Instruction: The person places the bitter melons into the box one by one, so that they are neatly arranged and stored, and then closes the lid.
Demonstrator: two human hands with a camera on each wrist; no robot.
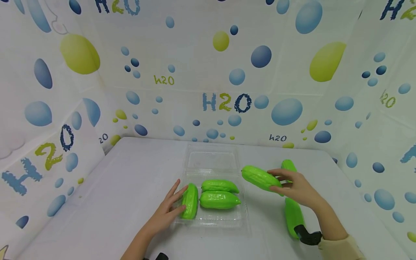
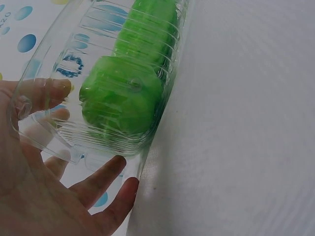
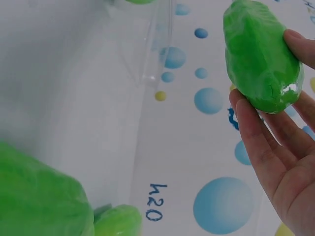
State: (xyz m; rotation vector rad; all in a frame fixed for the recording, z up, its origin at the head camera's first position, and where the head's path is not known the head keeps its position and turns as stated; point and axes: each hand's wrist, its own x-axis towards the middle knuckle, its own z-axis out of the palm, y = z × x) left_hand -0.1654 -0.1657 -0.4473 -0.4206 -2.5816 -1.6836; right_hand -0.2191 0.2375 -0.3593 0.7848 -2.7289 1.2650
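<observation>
My right hand [image 1: 297, 186] pinches a green bitter melon [image 1: 260, 177] between thumb and fingers, holding it above the table to the right of a clear plastic container. In the right wrist view this bitter melon [image 3: 263, 59] shows its rounded end. The container [image 1: 212, 217] holds three similar bitter melons: one upright in view at the left [image 1: 190, 202] and two lying crosswise, one behind the other [image 1: 220, 200]. My left hand [image 1: 165, 211] rests at the container's left edge with fingers spread, fingertips right at the left melon. In the left wrist view the ribbed wall [image 2: 106, 142] stands before the melons.
Two more bitter melons lie on the table at the right, one nearer [image 1: 293, 215] and one farther [image 1: 288, 165], both partly behind the right hand or wrist strap. The container's clear lid [image 1: 211, 159] lies folded back. Patterned cloth [image 1: 182, 47] surrounds the white table [image 1: 130, 173].
</observation>
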